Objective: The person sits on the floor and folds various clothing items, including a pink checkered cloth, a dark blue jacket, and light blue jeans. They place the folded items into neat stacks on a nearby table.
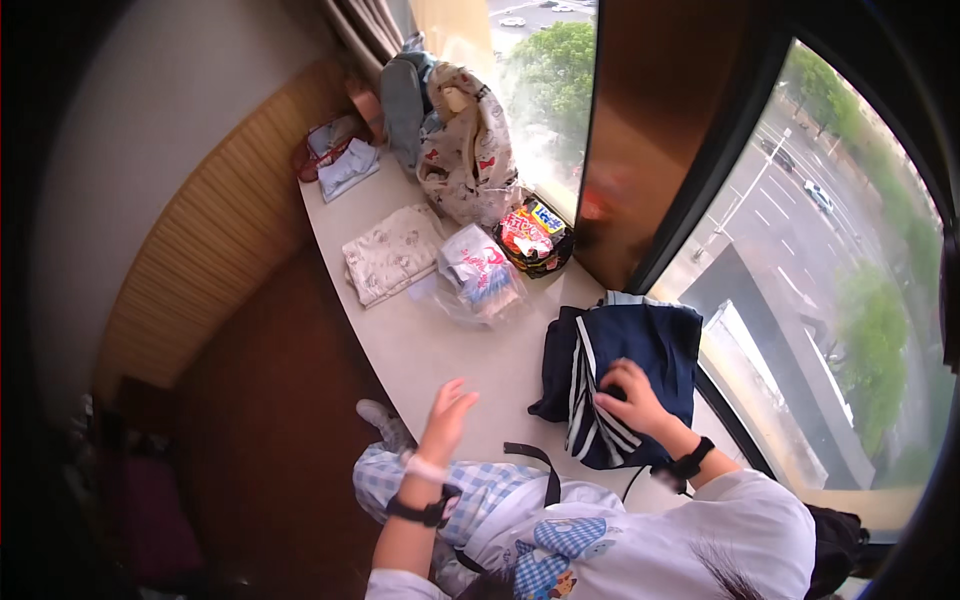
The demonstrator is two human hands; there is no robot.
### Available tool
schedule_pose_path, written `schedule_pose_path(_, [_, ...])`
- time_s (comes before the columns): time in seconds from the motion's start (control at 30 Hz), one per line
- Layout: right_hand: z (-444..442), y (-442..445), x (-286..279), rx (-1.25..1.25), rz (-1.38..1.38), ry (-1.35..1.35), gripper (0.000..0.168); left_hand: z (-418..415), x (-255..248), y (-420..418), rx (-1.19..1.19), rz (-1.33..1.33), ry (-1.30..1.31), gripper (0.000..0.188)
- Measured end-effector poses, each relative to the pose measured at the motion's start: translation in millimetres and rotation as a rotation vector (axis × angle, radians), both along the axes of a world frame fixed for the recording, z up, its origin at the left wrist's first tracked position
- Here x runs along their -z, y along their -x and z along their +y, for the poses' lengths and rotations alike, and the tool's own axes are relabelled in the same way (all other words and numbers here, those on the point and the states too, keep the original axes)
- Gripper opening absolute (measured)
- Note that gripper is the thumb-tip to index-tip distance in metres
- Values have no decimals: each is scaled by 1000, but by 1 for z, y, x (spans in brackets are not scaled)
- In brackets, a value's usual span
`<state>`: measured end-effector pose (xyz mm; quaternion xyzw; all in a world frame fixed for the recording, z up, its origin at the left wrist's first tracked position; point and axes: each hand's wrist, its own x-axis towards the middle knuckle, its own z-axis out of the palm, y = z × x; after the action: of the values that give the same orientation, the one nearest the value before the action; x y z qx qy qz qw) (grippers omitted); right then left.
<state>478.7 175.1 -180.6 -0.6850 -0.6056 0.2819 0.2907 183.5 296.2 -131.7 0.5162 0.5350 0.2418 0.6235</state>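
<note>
Folded navy garments with white stripes (649,337) lie in a pile on the window ledge, at the right. My right hand (630,394) is over the near part of this pile, its fingers bent; whether it pinches any cloth cannot be told. My left hand (450,412) is raised near the ledge's left edge, fingers apart, holding nothing. Farther along the white ledge (480,382) are a clear plastic bag with cloth inside (484,281) and a folded cream printed cloth (394,255).
A black and red instant noodle package (534,236) stands by the glass. Behind are a cream printed bag (469,150), a grey-blue bag (403,105) and a small folded light cloth (349,169). The window (787,262) borders the ledge at the right. A black strap (544,457) lies near my lap.
</note>
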Motion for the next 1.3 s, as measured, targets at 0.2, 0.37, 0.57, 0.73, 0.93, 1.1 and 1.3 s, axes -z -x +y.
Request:
schedule_pose_path(0.2, [-6,-7,0,599,-371,182,97,-68,-27,67,145,567,-320,50])
schedule_pose_path(0.37, [-52,-37,8,912,-186,500,111,-99,-47,71,279,715,-379,51])
schedule_pose_path(0.57, [-84,-59,44,926,247,314,53,-99,-29,64,306,455,-371,48])
schedule_pose_path(0.73, [-58,-47,-35,692,864,-140,46,-101,-16,62,351,254,-316,59])
schedule_pose_path(0.93, [-10,53,-153,-207,178,-532,33,-108,-56,29,359,-500,-70,79])
schedule_pose_path(1.1, [-30,159,-174,-1205,66,-448,20,-141,-1,61,86,-781,230,71])
schedule_pose_path(1.3, [-27,146,-147,-681,453,-457,36,-135,-37,60,-139,-808,-137,74])
